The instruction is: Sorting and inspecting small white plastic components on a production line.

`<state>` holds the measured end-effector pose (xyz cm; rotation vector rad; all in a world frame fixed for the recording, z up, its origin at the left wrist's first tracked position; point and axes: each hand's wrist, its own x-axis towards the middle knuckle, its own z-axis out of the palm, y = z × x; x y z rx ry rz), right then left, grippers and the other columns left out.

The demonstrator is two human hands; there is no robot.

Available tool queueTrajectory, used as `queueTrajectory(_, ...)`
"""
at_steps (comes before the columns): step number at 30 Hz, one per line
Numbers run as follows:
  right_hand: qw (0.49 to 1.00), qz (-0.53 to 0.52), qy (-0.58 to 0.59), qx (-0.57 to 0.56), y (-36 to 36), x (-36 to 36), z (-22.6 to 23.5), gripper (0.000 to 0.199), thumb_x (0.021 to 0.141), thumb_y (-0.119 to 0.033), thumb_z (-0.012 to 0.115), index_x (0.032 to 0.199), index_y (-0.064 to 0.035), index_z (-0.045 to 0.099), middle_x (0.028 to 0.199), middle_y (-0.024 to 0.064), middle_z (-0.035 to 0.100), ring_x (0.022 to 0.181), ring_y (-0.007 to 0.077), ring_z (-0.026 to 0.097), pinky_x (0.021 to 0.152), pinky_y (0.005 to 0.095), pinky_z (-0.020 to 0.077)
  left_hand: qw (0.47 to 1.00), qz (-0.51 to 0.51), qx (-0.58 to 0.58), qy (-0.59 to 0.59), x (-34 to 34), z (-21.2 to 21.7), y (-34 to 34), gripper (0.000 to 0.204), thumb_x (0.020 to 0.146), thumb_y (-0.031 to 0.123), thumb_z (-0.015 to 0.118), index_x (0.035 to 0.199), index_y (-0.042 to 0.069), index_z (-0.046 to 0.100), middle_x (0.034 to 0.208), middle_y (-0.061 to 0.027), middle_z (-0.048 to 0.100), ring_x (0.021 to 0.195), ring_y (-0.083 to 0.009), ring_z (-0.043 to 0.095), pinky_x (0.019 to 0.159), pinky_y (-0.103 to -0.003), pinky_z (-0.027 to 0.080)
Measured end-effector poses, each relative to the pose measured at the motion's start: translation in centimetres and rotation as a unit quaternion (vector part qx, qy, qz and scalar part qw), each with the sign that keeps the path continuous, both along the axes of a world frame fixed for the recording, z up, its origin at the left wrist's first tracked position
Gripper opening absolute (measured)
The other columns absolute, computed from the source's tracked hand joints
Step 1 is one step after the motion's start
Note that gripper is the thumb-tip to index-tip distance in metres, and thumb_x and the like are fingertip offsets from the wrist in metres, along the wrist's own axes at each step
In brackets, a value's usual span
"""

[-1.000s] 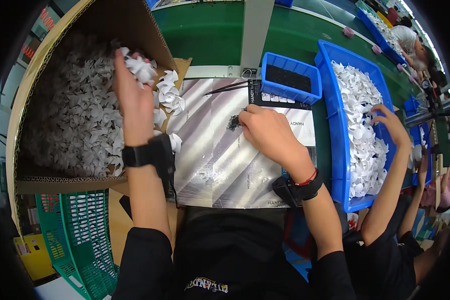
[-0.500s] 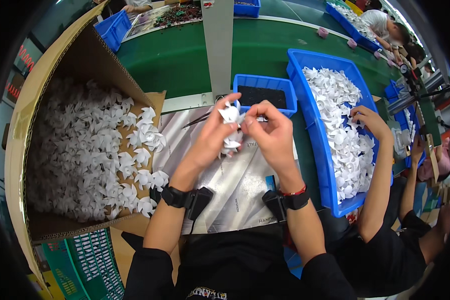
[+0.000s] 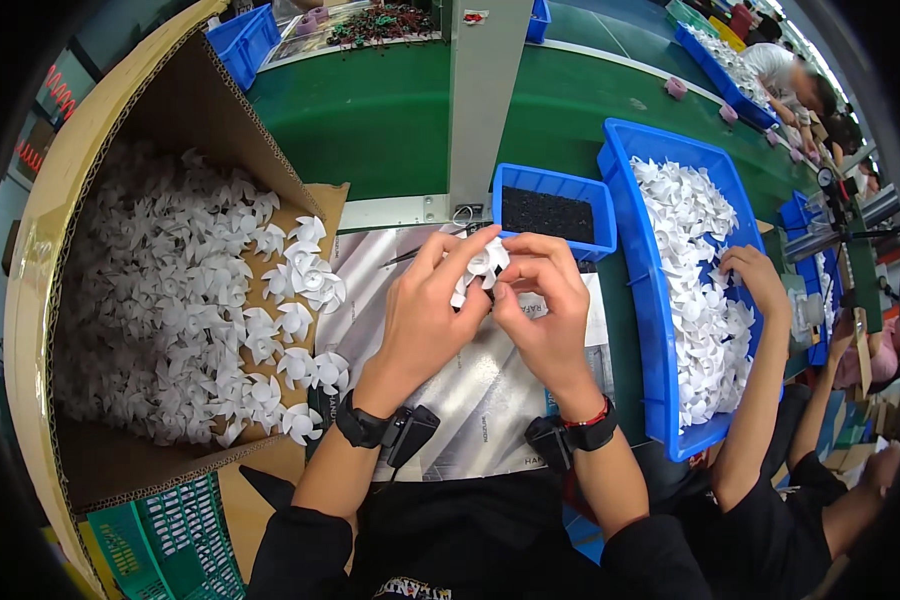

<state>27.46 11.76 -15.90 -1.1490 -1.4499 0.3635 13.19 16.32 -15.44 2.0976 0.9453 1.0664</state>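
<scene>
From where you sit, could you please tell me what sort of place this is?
Probably a factory assembly line: a large cardboard box full of white plastic fan wheels, long blue plastic bins holding more, and a green conveyor belt with another person's hand working alongside.

Factory assembly line, long green desk [image 3: 390,120] shared by several seated workers, cardboard box [image 3: 100,250] heaped with white plastic fan wheels at its left edge, blue bins [image 3: 660,330] of identical parts along the right
</scene>
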Motion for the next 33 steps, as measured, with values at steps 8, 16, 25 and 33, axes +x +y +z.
queueTrajectory(8, 0.983, 0.053, 0.155, -0.078, 0.3, 0.2, -0.8, 0.011, 0.078, 0.006, 0.063, 0.089, 0.0035, 0.060, 0.104, 0.0092, 0.057, 0.085, 0.0130, 0.061, 0.066, 0.0227, 0.0547, 0.991, -0.032, -0.054, -0.119, 0.4, 1.0, -0.2, 0.045, 0.079, 0.006, 0.061, 0.123, 0.004, 0.056, 0.096, -0.0134, 0.058, 0.088, -0.0260, 0.060, 0.077, -0.033, 0.048)
queueTrajectory(16, 0.983, 0.048, 0.146, -0.102, 0.1, 1.0, 0.5, 0.009, 0.083, 0.006, 0.059, 0.092, 0.0045, 0.059, 0.105, 0.0078, 0.053, 0.093, 0.0107, 0.056, 0.071, 0.0215, 0.0532, 0.991, -0.037, -0.047, -0.121, 0.0, 0.6, 0.2, 0.041, 0.076, 0.002, 0.063, 0.117, 0.002, 0.058, 0.097, -0.0123, 0.062, 0.086, -0.0216, 0.061, 0.076, -0.030, 0.049)
queueTrajectory(25, 0.976, 0.071, 0.177, -0.109, 0.1, 0.8, 0.4, 0.008, 0.084, 0.006, 0.059, 0.092, 0.0045, 0.059, 0.103, 0.0065, 0.050, 0.092, 0.0106, 0.053, 0.068, 0.0210, 0.0531, 0.994, -0.063, -0.007, -0.094, 0.1, 1.2, 0.1, 0.041, 0.072, -0.001, 0.063, 0.113, 0.004, 0.062, 0.090, -0.0114, 0.060, 0.077, -0.0231, 0.062, 0.069, -0.032, 0.050)
queueTrajectory(33, 0.970, 0.058, 0.200, -0.123, -0.1, 0.6, -0.4, 0.008, 0.082, 0.002, 0.061, 0.091, 0.0032, 0.060, 0.101, 0.0058, 0.051, 0.088, 0.0099, 0.056, 0.066, 0.0203, 0.0546, 0.991, -0.046, -0.078, -0.094, 0.0, 1.1, -0.3, 0.045, 0.072, 0.000, 0.063, 0.116, 0.004, 0.061, 0.088, -0.0121, 0.061, 0.077, -0.0238, 0.062, 0.071, -0.033, 0.050)
